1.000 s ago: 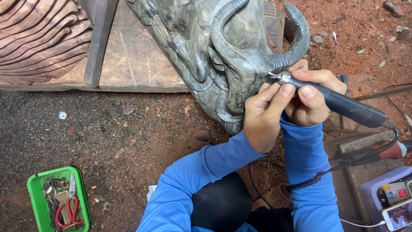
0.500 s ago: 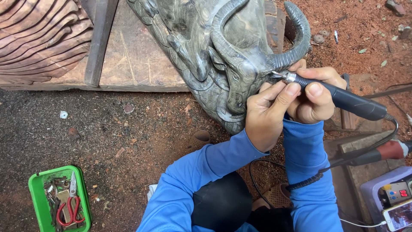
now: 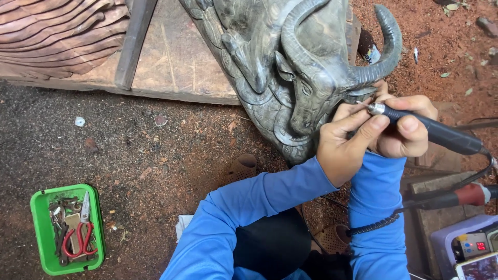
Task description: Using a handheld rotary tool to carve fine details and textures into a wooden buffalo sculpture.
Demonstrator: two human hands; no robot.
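Sitting well left of both hands is a green tray (image 3: 39, 228) of red-handled scissors (image 3: 78, 238). Left hand (image 3: 345, 142) braces the metal tip of a black rotary engraving pen (image 3: 430, 129) against the dark buffalo carving (image 3: 306, 67); right hand (image 3: 404, 127) is wrapped round its barrel, cord trailing right.

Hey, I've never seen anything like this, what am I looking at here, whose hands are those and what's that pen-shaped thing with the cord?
There is no machine here: a camera worn on a person's head looks down at their own two hands and blue sleeves. The right hand grips a dark pen-shaped power tool with a cord trailing away to the right. The left hand pinches the tool near its metal tip, steadying it against a grey carving of a horned animal head. The carving leans on wooden boards over bare dirt ground. At lower left sits a green tray holding red-handled scissors and small metal bits.
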